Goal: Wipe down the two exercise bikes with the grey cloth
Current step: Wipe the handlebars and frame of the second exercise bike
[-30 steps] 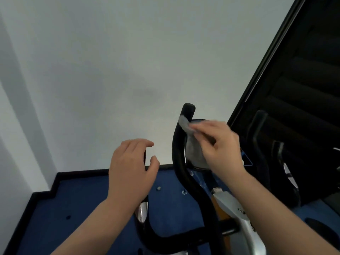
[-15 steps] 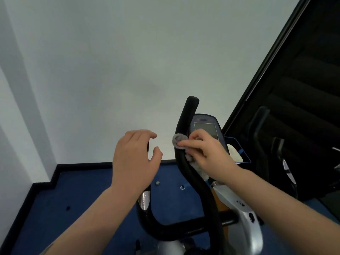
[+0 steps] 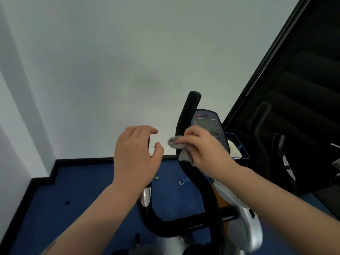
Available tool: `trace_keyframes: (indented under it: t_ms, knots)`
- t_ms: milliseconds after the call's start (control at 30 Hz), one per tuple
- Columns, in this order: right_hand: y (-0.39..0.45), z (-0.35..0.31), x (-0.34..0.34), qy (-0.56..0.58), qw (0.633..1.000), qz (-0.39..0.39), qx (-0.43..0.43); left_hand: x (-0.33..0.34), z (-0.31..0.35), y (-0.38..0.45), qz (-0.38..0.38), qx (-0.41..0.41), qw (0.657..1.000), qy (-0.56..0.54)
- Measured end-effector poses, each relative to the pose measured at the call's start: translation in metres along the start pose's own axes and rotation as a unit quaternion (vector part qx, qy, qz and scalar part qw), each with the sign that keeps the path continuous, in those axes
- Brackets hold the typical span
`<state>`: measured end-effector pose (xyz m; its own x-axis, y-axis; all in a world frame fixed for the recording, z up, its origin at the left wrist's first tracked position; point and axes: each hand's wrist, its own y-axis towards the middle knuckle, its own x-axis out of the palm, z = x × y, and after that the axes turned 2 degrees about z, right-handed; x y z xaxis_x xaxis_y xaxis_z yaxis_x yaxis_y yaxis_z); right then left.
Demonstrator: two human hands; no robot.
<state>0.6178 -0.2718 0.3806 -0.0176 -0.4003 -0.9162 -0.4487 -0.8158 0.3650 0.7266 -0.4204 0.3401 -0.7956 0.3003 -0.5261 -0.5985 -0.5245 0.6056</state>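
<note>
Head view. Exercise bike (image 3: pixel 239 223), near centre: black handlebar, silver body, console (image 3: pixel 207 126) with grey screen; console lettering too small to read. White wall beyond; blue floor (image 3: pixel 88 190) to the left is open up to its black skirting. Dark panel at right. Grey cloth (image 3: pixel 181 150): crumpled, wrapped against the right handlebar upright (image 3: pixel 185 116). Right hand (image 3: pixel 204 150) clasps the cloth. Left hand (image 3: pixel 136 157) curled part-open, holding nothing, over the left grip.

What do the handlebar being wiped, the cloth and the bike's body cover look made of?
Handlebar: matte black, likely foam or rubber grip; no shine. Grey cloth, bunched in the right hand: soft fuzzy fabric, perhaps microfibre; nap at its edges. Body cover: glossy silver, probably painted plastic; smooth highlights.
</note>
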Motion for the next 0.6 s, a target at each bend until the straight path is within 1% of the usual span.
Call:
trace_keyframes:
  t_ms: [67,133,167,200,267,300,333,400,467,567,600]
  knots:
    - [-0.02,0.004,-0.011,0.038,0.996,-0.077,-0.038,0.0,0.0,-0.001,-0.002,-0.006,1.0,-0.005]
    - [-0.027,0.011,-0.026,0.073,0.984,-0.158,-0.041,0.0,0.001,-0.001,-0.001,-0.009,1.0,-0.013]
    - [-0.022,0.013,-0.031,0.091,0.982,-0.164,-0.035,0.0,0.001,-0.002,-0.003,-0.009,1.0,-0.017]
    - [-0.014,0.014,-0.032,0.103,0.986,-0.13,-0.029,-0.001,0.001,-0.002,-0.005,-0.008,1.0,-0.017]
    - [0.008,0.009,-0.023,0.093,0.996,-0.01,-0.015,-0.002,0.001,-0.001,-0.007,-0.002,1.0,-0.01]
    - [0.017,0.005,-0.014,0.073,0.997,0.037,-0.002,-0.003,0.0,-0.001,-0.006,0.004,1.0,-0.005]
    - [0.022,0.001,-0.004,0.062,0.996,0.062,0.014,-0.003,0.0,0.0,-0.006,0.008,1.0,-0.002]
    - [0.016,0.001,0.008,0.079,0.994,0.068,0.027,-0.003,-0.001,0.001,-0.006,0.009,1.0,-0.002]
    - [-0.002,0.009,0.005,0.113,0.993,0.025,0.004,-0.003,-0.002,0.001,-0.001,0.008,1.0,-0.003]
    - [-0.032,0.015,-0.007,0.083,0.991,-0.086,-0.062,-0.002,0.0,0.0,0.005,0.002,1.0,-0.012]
    - [-0.037,0.016,-0.012,0.085,0.986,-0.128,-0.068,-0.002,0.0,0.0,0.006,-0.002,1.0,-0.017]
